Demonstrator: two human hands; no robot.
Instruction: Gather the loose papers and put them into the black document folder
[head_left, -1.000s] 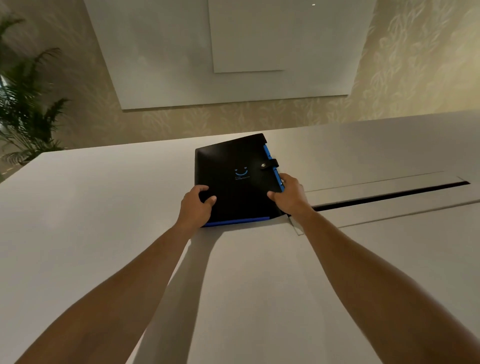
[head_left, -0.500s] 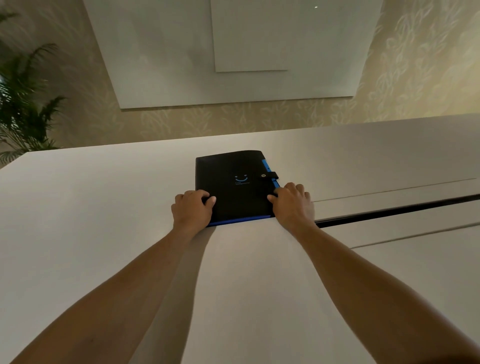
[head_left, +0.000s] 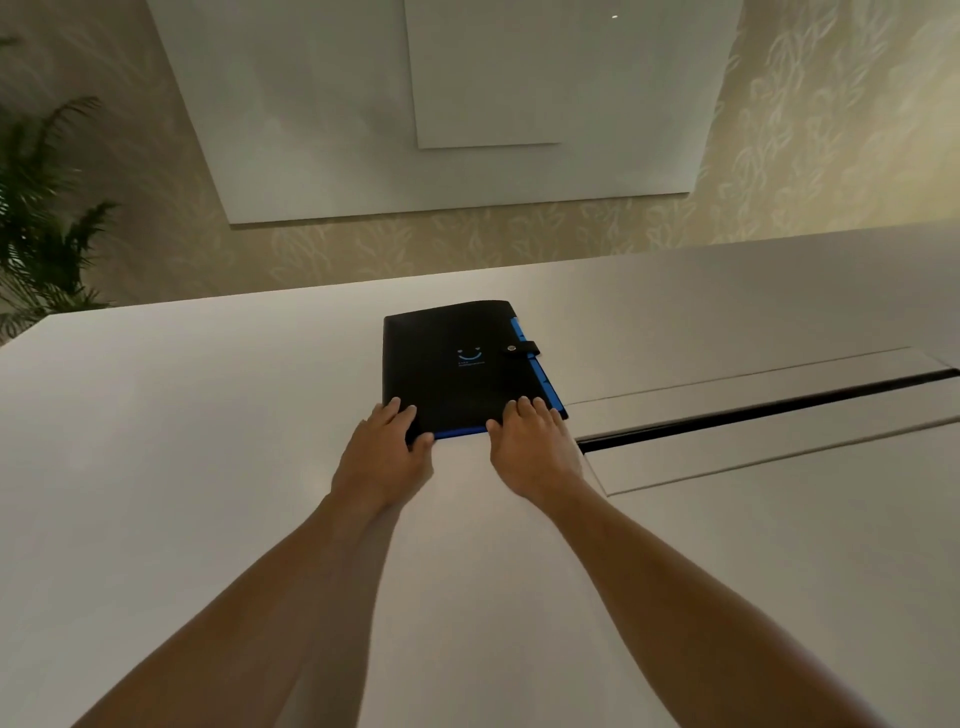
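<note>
The near corners of the black folder (head_left: 457, 364) lie hidden under the left hand (head_left: 382, 457) and right hand (head_left: 530, 452). Small lettering beneath its blue emblem (head_left: 470, 356) is too small to read. Any papers inside cannot be seen. The desk (head_left: 208, 467), its slot (head_left: 769, 408) and the plant (head_left: 36, 218) are cut off by the edges.

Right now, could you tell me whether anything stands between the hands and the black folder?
Nothing visible does. The left hand and right hand both lie flat on the near edge of the black folder, which is closed with its snap strap fastened. No loose papers show on the white table.
</note>
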